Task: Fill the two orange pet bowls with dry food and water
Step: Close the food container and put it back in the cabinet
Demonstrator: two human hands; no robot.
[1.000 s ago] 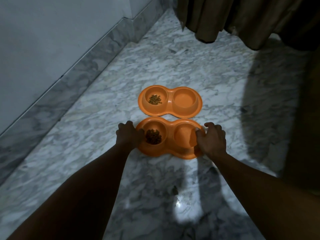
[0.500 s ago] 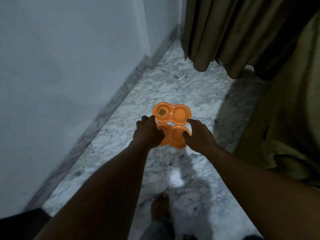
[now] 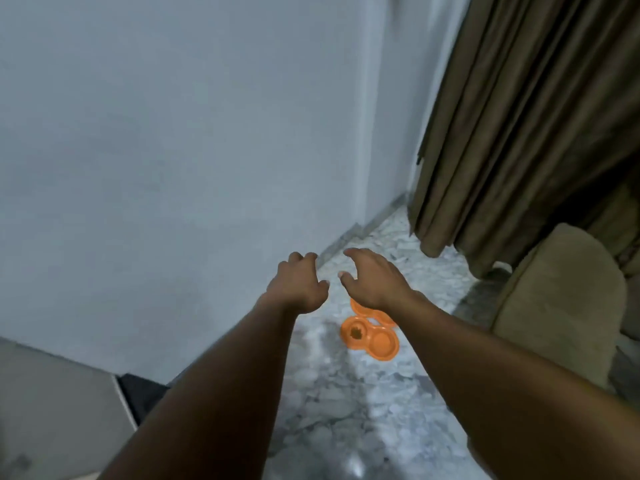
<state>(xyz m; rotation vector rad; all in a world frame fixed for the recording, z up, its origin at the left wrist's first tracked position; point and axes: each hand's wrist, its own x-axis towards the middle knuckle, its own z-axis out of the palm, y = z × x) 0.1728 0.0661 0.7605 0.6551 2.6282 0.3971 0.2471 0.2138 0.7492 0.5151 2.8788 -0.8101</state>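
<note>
1. On the floor (image 3: 329, 403) by the wall (image 3: 173, 161): near bowl (image 3: 375, 341), far bowl (image 3: 362, 309), side by side.
2. Left hand (image 3: 298, 285) and right hand (image 3: 374, 282) hover above, fingers loose, empty.
3. Kibble (image 3: 356, 332) sits in the near bowl; water seemingly remains.

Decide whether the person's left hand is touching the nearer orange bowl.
Apart. The head view shows the left hand in the air, with marble floor visible between it and the nearer orange bowl.

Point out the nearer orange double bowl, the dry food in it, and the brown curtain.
nearer orange double bowl (image 3: 382, 341), head view, on its right compartment
dry food (image 3: 356, 332), head view, middle of the brown heap
curtain (image 3: 519, 133), head view, on a fold at mid-height
</note>
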